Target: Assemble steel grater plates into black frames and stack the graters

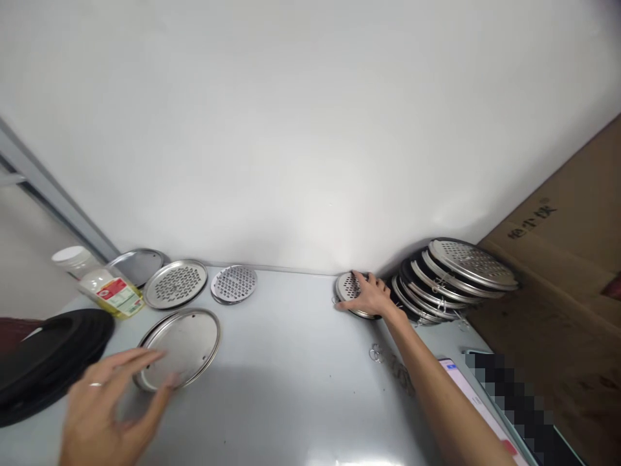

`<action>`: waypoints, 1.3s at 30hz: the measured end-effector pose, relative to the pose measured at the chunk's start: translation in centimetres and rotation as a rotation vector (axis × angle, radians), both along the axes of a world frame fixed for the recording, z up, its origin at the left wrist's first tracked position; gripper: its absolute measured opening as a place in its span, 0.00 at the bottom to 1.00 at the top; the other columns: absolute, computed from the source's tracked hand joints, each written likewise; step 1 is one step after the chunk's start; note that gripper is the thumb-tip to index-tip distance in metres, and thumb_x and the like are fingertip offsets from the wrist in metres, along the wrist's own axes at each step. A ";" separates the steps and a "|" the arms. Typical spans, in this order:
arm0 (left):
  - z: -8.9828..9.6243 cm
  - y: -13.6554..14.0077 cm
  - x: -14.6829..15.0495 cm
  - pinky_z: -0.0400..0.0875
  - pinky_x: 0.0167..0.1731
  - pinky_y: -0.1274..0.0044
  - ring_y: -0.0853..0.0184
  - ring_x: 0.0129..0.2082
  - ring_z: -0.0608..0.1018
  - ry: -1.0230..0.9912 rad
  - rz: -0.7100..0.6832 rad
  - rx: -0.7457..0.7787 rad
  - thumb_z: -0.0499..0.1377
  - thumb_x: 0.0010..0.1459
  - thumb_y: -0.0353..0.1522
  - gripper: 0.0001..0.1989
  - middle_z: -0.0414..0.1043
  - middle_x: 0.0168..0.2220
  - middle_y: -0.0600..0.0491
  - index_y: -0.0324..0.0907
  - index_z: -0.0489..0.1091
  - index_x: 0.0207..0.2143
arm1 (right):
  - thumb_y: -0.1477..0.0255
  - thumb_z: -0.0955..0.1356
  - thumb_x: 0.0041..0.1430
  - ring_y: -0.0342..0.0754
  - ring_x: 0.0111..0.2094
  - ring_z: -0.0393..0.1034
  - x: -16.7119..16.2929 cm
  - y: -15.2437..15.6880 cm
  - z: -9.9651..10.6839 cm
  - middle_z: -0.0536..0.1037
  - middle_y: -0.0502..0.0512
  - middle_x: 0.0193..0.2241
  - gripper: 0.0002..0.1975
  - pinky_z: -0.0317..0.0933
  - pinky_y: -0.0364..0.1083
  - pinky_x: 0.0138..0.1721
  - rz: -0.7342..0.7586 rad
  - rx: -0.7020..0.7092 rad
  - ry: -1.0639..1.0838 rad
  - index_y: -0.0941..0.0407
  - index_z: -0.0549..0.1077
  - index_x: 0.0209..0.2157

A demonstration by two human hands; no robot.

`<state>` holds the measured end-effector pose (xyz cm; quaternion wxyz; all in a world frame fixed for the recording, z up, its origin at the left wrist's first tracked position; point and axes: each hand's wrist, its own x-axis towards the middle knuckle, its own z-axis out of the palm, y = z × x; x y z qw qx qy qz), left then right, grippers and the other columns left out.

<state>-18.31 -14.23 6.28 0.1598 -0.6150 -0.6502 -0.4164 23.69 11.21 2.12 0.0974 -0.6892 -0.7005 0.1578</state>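
My right hand (pixel 369 298) grips a small round grater disc (pixel 347 288) with a dark rim at the back of the table. The thumb lies at its left side and the fingers reach over its top. At the lower left, my left hand (pixel 114 401) is slightly blurred, with thumb and fingers apart and nothing between them. Just beyond its fingertips lies a stack of plain metal discs (pixel 187 343) with small holes near the edge. Two more piles of grater discs, one larger (pixel 177 285) and one smaller (pixel 234 283), lie behind it.
A leaning stack of grater discs with black layers (pixel 470 264) stands at right beside a cardboard box (pixel 557 272). Wire rings (pixel 376 353) and a phone (pixel 473 401) lie nearer. On the left are an oil bottle (pixel 114 291), black discs (pixel 58 356) and another metal disc (pixel 140 264).
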 end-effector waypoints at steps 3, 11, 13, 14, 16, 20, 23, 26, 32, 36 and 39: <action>-1.4 0.1 3.7 0.67 0.47 0.64 0.59 0.41 0.75 0.039 -0.161 -0.042 0.64 0.55 0.31 0.12 0.72 0.42 0.52 0.49 0.72 0.42 | 0.50 0.78 0.31 0.81 0.62 0.48 -0.3 -0.5 -0.2 0.57 0.72 0.63 0.59 0.43 0.72 0.57 0.009 -0.004 0.054 0.54 0.58 0.65; -3.3 2.7 13.0 0.74 0.45 0.67 0.63 0.44 0.76 -0.255 -0.461 -0.393 0.58 0.61 0.31 0.10 0.73 0.43 0.52 0.48 0.68 0.45 | 0.58 0.72 0.45 0.61 0.58 0.61 -3.1 -6.1 1.9 0.66 0.62 0.59 0.46 0.55 0.58 0.59 0.237 -0.076 0.520 0.52 0.58 0.65; -3.1 3.7 14.8 0.75 0.47 0.67 0.62 0.47 0.76 -0.324 -0.470 -0.451 0.58 0.62 0.33 0.16 0.73 0.47 0.50 0.48 0.65 0.52 | 0.54 0.69 0.48 0.59 0.55 0.67 -4.0 -8.0 2.0 0.67 0.62 0.60 0.45 0.61 0.56 0.55 0.310 -0.120 0.666 0.53 0.57 0.66; -2.9 4.1 15.5 0.75 0.47 0.66 0.62 0.48 0.76 -0.344 -0.460 -0.449 0.58 0.61 0.33 0.20 0.71 0.50 0.49 0.47 0.62 0.55 | 0.52 0.68 0.49 0.59 0.53 0.69 -4.5 -9.1 2.0 0.68 0.62 0.59 0.45 0.63 0.57 0.53 0.336 -0.142 0.728 0.53 0.56 0.66; -2.3 4.5 16.4 0.75 0.47 0.65 0.60 0.50 0.75 -0.346 -0.447 -0.395 0.58 0.61 0.34 0.25 0.69 0.53 0.45 0.45 0.58 0.59 | 0.47 0.69 0.46 0.62 0.55 0.68 -5.4 -11.2 1.6 0.68 0.63 0.60 0.49 0.61 0.59 0.54 0.381 -0.208 1.003 0.53 0.57 0.66; -1.4 3.9 16.8 0.75 0.40 0.69 0.61 0.42 0.77 -0.266 -0.548 -0.271 0.57 0.62 0.31 0.12 0.73 0.43 0.49 0.46 0.65 0.49 | 0.41 0.71 0.41 0.66 0.61 0.61 -7.1 -15.4 0.5 0.68 0.61 0.60 0.52 0.56 0.61 0.59 0.344 -0.325 1.353 0.51 0.61 0.65; -0.8 3.0 16.7 0.71 0.33 0.73 0.65 0.32 0.76 -0.194 -0.593 -0.206 0.53 0.65 0.28 0.05 0.73 0.33 0.53 0.46 0.66 0.40 | 0.42 0.71 0.43 0.66 0.65 0.55 -7.9 -18.1 -0.1 0.64 0.60 0.63 0.50 0.55 0.62 0.60 0.302 -0.317 1.456 0.50 0.61 0.65; -0.1 2.5 16.5 0.67 0.30 0.73 0.64 0.29 0.74 -0.072 -0.579 -0.204 0.50 0.66 0.27 0.07 0.72 0.30 0.53 0.45 0.66 0.38 | 0.42 0.70 0.45 0.65 0.67 0.50 -8.2 -19.7 -0.6 0.60 0.58 0.66 0.51 0.53 0.62 0.62 0.314 -0.316 1.473 0.48 0.57 0.67; 0.7 3.0 16.0 0.61 0.28 0.72 0.63 0.26 0.70 0.219 -0.594 -0.195 0.45 0.64 0.24 0.11 0.69 0.27 0.53 0.44 0.62 0.32 | 0.38 0.62 0.53 0.63 0.69 0.46 -7.9 -18.7 -0.6 0.52 0.55 0.70 0.47 0.47 0.63 0.65 0.325 -0.120 1.295 0.46 0.52 0.68; 0.7 3.5 15.8 0.63 0.30 0.70 0.61 0.28 0.71 0.321 -0.665 -0.225 0.46 0.62 0.24 0.09 0.69 0.29 0.52 0.43 0.61 0.32 | 0.42 0.60 0.58 0.62 0.65 0.53 -8.3 -15.9 1.5 0.64 0.58 0.64 0.36 0.47 0.61 0.64 0.428 0.123 1.178 0.49 0.68 0.60; 0.8 3.6 16.0 0.65 0.30 0.69 0.60 0.29 0.71 0.374 -0.702 -0.275 0.46 0.61 0.25 0.08 0.69 0.30 0.51 0.43 0.61 0.32 | 0.46 0.61 0.59 0.57 0.41 0.72 -9.0 -14.3 3.0 0.78 0.59 0.36 0.28 0.64 0.55 0.46 0.535 0.192 1.184 0.55 0.78 0.35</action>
